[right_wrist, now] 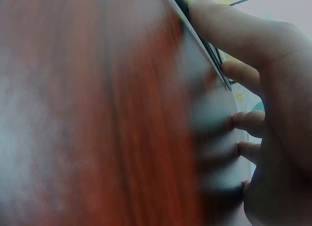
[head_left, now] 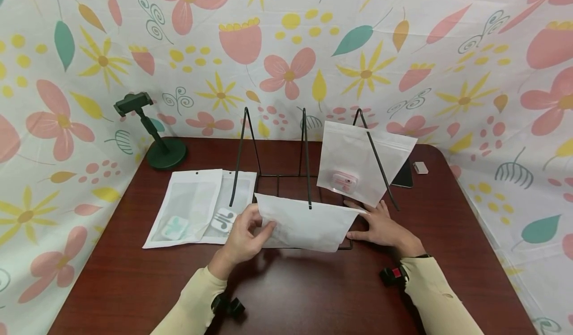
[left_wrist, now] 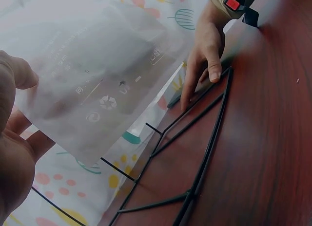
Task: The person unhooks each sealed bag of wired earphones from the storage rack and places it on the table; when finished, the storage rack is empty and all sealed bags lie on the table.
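My left hand (head_left: 247,233) pinches the left edge of a white zip pouch (head_left: 309,225), thumb in front and fingers behind. Grey print and a recycling mark show on this pouch (left_wrist: 102,89) in the left wrist view. Its upper edge lies by the tip of the middle prong of a black wire display rack (head_left: 307,161). My right hand (head_left: 385,228) rests low at the rack's front right corner, thumb on the base wire and fingers spread to the table. Above it, another white pouch (head_left: 358,151) with a small pink case (head_left: 343,181) hangs on the right prong.
Two more pouches lie on the left: one with a pale green item (head_left: 175,227), one with white wired earphones (head_left: 223,219). A dark green stand (head_left: 165,152) is at the back left. A phone (head_left: 404,176) and small white block (head_left: 420,168) lie at the right.
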A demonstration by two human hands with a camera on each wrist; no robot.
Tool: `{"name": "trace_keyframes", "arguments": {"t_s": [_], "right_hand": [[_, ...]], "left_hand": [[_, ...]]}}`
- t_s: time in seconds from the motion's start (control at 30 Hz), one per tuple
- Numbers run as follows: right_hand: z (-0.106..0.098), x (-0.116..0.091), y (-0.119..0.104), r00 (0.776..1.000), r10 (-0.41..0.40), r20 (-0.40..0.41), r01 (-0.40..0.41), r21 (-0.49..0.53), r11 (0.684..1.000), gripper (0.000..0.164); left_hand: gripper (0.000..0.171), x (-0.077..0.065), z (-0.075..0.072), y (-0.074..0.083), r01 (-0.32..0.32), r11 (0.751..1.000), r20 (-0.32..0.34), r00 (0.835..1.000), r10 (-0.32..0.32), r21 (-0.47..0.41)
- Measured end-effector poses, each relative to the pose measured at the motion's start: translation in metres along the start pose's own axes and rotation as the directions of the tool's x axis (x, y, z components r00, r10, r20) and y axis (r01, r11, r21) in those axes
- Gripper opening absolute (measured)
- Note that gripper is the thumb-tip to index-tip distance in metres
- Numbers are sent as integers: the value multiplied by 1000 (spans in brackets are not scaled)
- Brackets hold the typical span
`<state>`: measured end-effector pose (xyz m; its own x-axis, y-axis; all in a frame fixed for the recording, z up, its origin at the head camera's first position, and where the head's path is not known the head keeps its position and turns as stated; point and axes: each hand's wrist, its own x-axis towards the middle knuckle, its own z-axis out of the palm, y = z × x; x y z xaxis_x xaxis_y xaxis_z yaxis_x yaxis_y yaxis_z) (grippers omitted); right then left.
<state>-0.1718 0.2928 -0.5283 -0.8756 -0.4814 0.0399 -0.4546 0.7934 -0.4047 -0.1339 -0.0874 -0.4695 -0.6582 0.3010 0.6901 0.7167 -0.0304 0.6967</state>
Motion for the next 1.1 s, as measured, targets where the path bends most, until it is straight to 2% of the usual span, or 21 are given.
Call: {"name": "trace_keyframes", "arguments": {"t_s": [0.87, 1.1], "right_hand": [[1, 1, 2, 999, 15, 29, -15, 10, 1000, 86], [1, 0, 3, 999, 27, 35, -27, 8, 1000, 85]], "left_hand": [[43, -12, 2, 10, -43, 997, -17, 999, 42, -59], [44, -18, 1, 14, -28, 998, -29, 999, 26, -54]]}}
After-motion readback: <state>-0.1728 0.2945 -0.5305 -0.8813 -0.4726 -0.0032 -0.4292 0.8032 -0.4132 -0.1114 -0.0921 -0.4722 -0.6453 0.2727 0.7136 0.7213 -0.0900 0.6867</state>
